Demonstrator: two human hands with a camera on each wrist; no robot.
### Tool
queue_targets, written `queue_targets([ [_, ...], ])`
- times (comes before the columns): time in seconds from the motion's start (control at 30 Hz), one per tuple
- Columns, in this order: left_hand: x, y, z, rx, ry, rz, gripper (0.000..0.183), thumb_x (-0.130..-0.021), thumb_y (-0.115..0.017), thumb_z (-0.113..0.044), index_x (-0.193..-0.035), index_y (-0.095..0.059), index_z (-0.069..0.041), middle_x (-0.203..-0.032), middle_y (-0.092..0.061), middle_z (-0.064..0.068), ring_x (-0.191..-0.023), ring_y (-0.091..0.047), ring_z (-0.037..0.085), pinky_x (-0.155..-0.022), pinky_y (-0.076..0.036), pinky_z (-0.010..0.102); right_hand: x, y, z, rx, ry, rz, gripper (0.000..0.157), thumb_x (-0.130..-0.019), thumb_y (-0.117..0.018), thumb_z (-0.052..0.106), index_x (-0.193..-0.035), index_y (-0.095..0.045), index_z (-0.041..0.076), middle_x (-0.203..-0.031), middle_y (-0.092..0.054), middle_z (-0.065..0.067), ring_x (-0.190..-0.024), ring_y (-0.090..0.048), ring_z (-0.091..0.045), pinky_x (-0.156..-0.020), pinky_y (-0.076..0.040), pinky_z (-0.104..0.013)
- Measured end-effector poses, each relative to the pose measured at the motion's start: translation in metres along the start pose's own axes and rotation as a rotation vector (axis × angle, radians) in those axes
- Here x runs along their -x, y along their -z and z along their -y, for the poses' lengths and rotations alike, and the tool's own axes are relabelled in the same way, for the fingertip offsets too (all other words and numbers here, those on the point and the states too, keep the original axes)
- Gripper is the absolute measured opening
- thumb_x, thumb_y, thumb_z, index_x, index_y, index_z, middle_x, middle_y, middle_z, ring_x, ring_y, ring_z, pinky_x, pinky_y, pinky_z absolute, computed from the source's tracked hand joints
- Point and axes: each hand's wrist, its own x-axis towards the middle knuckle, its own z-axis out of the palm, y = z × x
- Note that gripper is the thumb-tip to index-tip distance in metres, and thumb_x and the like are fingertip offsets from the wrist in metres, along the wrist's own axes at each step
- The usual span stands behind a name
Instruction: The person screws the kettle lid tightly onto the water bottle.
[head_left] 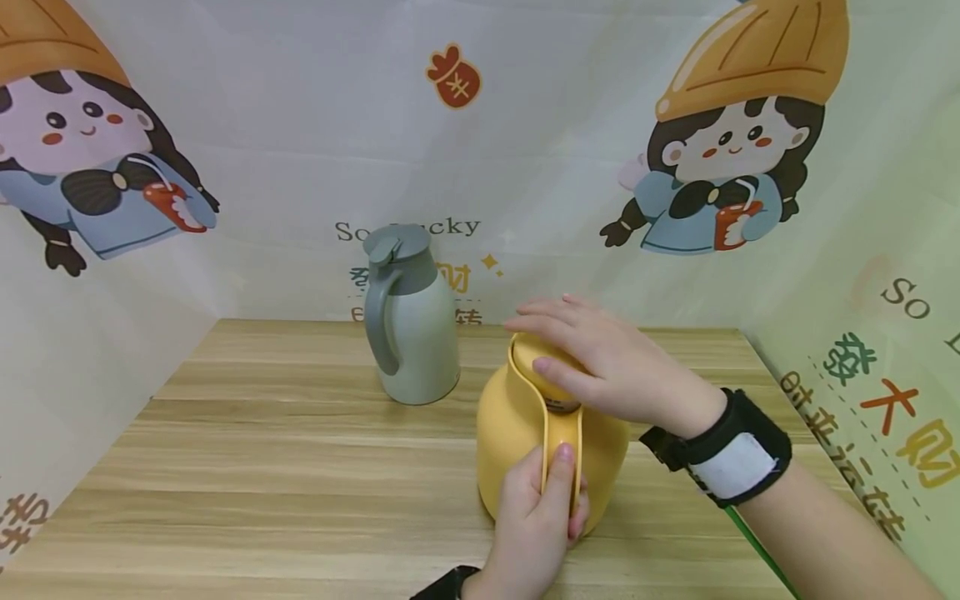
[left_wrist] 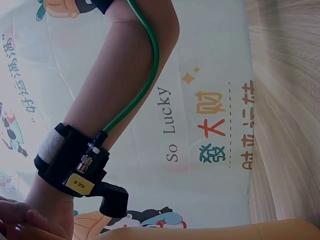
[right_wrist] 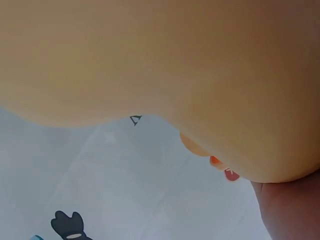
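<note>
A yellow vacuum jug [head_left: 510,442] stands on the wooden table, its handle facing the camera. My left hand [head_left: 534,517] grips that handle, thumb lying along its top. Over the jug's yellow lid [head_left: 528,358] lies my right hand [head_left: 603,362], palm down, with fingers stretched across the top and the thumb on the near side. Part of the lid is hidden beneath it. In the right wrist view the jug's body [right_wrist: 150,60] fills the upper part. The left wrist view catches only a strip of the jug [left_wrist: 200,234] along the bottom.
A grey-green vacuum jug [head_left: 422,342] with a grey lid and handle stands farther back, left of the yellow one. Printed cloth [head_left: 300,100] hangs behind and at both sides of the wooden table [head_left: 262,467]. A green cable [head_left: 761,550] runs along the right forearm.
</note>
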Motion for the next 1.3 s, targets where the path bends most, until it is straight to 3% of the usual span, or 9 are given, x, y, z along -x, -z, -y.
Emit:
queue_targets([
  [0.13, 0.000, 0.000, -0.001, -0.005, -0.001, -0.001, 0.034, -0.102, -0.035, -0.015, -0.079, -0.046, 0.006, -0.044, -0.037, 0.019, -0.038, -0.034, 0.007, -0.038, -0.030, 0.016, 0.000, 0.000, -0.002, -0.028, 0.035, -0.007, 0.032, -0.096, -0.044, 0.031, -0.126, -0.053, 0.022, -0.131, -0.046, 0.000, -0.122, -0.037, -0.018, -0.103, -0.026, -0.043],
  [0.3, 0.000, -0.001, -0.002, -0.003, 0.007, -0.002, 0.034, -0.102, -0.035, -0.015, -0.079, -0.046, 0.006, -0.044, -0.037, 0.020, -0.038, -0.035, 0.007, -0.038, -0.030, 0.016, 0.002, 0.002, -0.005, -0.063, 0.080, 0.016, 0.038, -0.092, -0.044, 0.026, -0.130, -0.050, 0.020, -0.133, -0.044, -0.003, -0.124, -0.035, -0.022, -0.104, -0.023, -0.045],
  [0.4, 0.000, 0.000, -0.002, -0.003, 0.005, -0.002, 0.034, -0.102, -0.035, -0.015, -0.079, -0.046, 0.006, -0.044, -0.037, 0.020, -0.038, -0.035, 0.008, -0.038, -0.030, 0.016, 0.004, 0.005, -0.007, -0.093, 0.085, 0.050, 0.045, -0.089, -0.044, 0.024, -0.134, -0.046, 0.019, -0.137, -0.040, -0.005, -0.126, -0.031, -0.025, -0.105, -0.020, -0.048],
  [0.57, 0.000, 0.000, -0.001, -0.003, -0.008, 0.001, 0.034, -0.102, -0.035, -0.015, -0.078, -0.046, 0.006, -0.044, -0.037, 0.020, -0.038, -0.034, 0.008, -0.038, -0.029, 0.016, 0.005, 0.006, -0.004, -0.062, 0.063, 0.066, 0.045, -0.092, -0.044, 0.028, -0.136, -0.042, 0.020, -0.138, -0.038, -0.006, -0.128, -0.030, -0.025, -0.105, -0.021, -0.047],
  [0.93, 0.000, 0.000, 0.000, -0.004, -0.011, 0.008, 0.033, -0.102, -0.034, -0.014, -0.078, -0.046, 0.005, -0.044, -0.037, 0.019, -0.038, -0.034, 0.009, -0.038, -0.029, 0.016, 0.004, -0.001, 0.022, 0.152, -0.160, 0.034, 0.046, -0.095, -0.039, 0.038, -0.136, -0.042, 0.018, -0.133, -0.043, -0.013, -0.123, -0.035, -0.031, -0.103, -0.025, -0.047],
  [1.3, 0.000, -0.001, 0.000, 0.007, -0.004, -0.006, 0.032, -0.102, -0.035, -0.013, -0.078, -0.046, 0.005, -0.044, -0.036, 0.019, -0.038, -0.034, 0.008, -0.037, -0.029, 0.016, -0.006, -0.001, 0.042, 0.313, -0.332, 0.089, 0.051, -0.096, -0.038, 0.039, -0.135, -0.041, 0.007, -0.128, -0.046, -0.019, -0.118, -0.040, -0.035, -0.100, -0.028, -0.048],
])
